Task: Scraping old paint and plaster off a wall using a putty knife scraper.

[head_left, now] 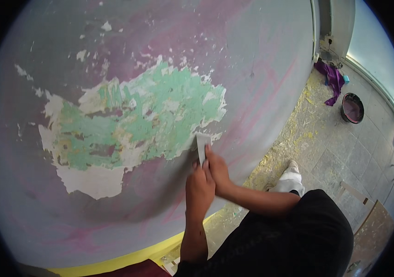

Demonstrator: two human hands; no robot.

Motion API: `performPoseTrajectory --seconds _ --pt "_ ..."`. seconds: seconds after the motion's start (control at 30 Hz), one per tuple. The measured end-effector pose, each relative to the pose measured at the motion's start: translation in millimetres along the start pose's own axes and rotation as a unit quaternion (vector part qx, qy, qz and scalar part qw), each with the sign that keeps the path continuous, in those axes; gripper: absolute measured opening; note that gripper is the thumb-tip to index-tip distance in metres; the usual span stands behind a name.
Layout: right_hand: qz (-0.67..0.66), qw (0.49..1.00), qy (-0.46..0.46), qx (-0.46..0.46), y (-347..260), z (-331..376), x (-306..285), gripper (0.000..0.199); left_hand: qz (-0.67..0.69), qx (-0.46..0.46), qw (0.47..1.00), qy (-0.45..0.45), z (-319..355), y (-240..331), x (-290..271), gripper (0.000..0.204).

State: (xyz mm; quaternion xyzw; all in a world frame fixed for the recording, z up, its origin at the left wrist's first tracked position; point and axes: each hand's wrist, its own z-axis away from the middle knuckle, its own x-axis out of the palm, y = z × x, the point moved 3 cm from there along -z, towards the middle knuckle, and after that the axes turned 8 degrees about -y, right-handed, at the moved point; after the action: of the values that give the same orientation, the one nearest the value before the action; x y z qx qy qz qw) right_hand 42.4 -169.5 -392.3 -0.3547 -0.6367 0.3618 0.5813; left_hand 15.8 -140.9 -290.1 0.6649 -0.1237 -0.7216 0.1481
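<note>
Both my hands are closed round a scraper [202, 146] with a flat, pale metal blade. My left hand [199, 190] wraps the lower end of its handle, and my right hand [217, 170] grips just above, fingers along the blade's side. Most of the handle is hidden by my fingers. The blade's tip meets the wall at the lower right edge of a ragged stripped patch [169, 101], where pale green and white layers show. Around that patch the wall [252, 106] is painted grey with pink and purple streaks.
Yellowish paint flakes [277, 154] litter the floor along the wall's foot. A black bucket [352, 109] stands on the grey tiles at the right, near a purple cloth [331, 81]. A stained board [373, 235] lies at lower right. My shoe [292, 166] is close to the flakes.
</note>
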Motion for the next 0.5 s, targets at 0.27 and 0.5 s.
performPoseTrajectory --seconds 0.27,0.5 --pt "-0.039 0.993 0.014 0.111 12 -3 -6 0.06 0.009 0.049 0.999 0.008 -2 -6 5 0.035" --pt "-0.342 0.912 0.024 0.224 -28 5 6 0.06 0.049 0.024 0.998 0.008 -8 -5 1 0.039"
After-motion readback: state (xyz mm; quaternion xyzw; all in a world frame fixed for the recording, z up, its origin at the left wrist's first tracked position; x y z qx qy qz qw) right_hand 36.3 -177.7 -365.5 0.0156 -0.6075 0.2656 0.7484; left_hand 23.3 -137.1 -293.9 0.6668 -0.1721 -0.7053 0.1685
